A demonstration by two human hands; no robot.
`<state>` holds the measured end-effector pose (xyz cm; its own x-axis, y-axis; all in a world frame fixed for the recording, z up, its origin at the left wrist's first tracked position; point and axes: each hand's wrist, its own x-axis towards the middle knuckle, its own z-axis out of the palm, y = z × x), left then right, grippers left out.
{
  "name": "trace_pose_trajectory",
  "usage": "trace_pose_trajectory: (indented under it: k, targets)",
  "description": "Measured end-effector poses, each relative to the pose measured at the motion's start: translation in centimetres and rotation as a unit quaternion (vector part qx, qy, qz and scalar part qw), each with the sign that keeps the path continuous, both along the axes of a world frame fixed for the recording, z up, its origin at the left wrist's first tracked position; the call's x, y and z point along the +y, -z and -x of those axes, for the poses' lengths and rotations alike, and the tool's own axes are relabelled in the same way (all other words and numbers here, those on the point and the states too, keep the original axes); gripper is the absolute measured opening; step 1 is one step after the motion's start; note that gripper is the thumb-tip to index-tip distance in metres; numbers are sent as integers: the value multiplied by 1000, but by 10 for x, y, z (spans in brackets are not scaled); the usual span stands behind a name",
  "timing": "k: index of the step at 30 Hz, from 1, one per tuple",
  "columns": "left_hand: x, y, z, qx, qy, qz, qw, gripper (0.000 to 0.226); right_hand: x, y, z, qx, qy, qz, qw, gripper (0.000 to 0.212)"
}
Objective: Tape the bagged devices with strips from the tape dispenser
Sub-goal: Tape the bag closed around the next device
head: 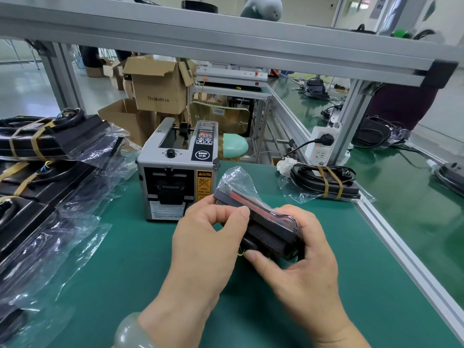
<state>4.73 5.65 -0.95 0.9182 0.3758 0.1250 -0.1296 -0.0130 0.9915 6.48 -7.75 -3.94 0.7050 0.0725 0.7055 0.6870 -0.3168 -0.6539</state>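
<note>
Both hands hold one black bagged device (pixel 266 228) above the green mat (pixel 140 272), a little in front of the grey tape dispenser (pixel 175 177). My left hand (pixel 206 237) grips its near left end, thumb pressed on the folded clear bag on top. My right hand (pixel 303 257) wraps around the right end from below. The bag's loose end sticks up behind the device. Whether a strip of tape is under my thumb I cannot tell. The dispenser's outlet faces me, with no strip visible in it.
Several bagged black devices (pixel 42 172) with brown bands lie stacked on the left. Another bagged device (pixel 324 182) lies at the right, near the aluminium rail (pixel 401 249). A power strip (pixel 320 144) stands behind it. Cardboard boxes (pixel 158 89) stand beyond the bench.
</note>
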Motion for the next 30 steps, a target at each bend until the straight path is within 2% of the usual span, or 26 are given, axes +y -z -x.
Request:
trace_pose_trajectory:
  k: [5,8,11,13,17,19,22,24,26,30]
  targets:
    - [-3,1,-2,2,-41,28,999,5,-1,0,0,-2,-3,-4,1000,62]
    - [0,3,-7,-7,-40,55,998,31,-2,0,0,-4,-2,-2,1000,62]
    - [7,7,-14,-9,57,32,998,82,0,-3,2,1,-6,-2,1000,59]
    - [8,8,-17,-21,133,42,990,78,0,-7,4,10,-12,-13,1000,56]
    - [15,7,-23,-37,155,67,985,72,-2,-13,5,41,-44,-36,998,58]
    - [20,7,-28,-25,190,123,974,72,-3,-13,6,61,-58,-35,996,62]
    - [27,7,-28,-19,220,149,964,78,-9,-15,5,90,-92,-19,991,80]
    - [31,8,-27,-10,227,136,964,94,-18,-17,2,103,-118,19,987,95]
    - [34,9,-26,13,228,133,965,100,-26,-21,-2,105,-120,65,985,91]
    - [36,15,-27,72,236,150,957,73,-30,-20,-4,87,-98,96,987,71]
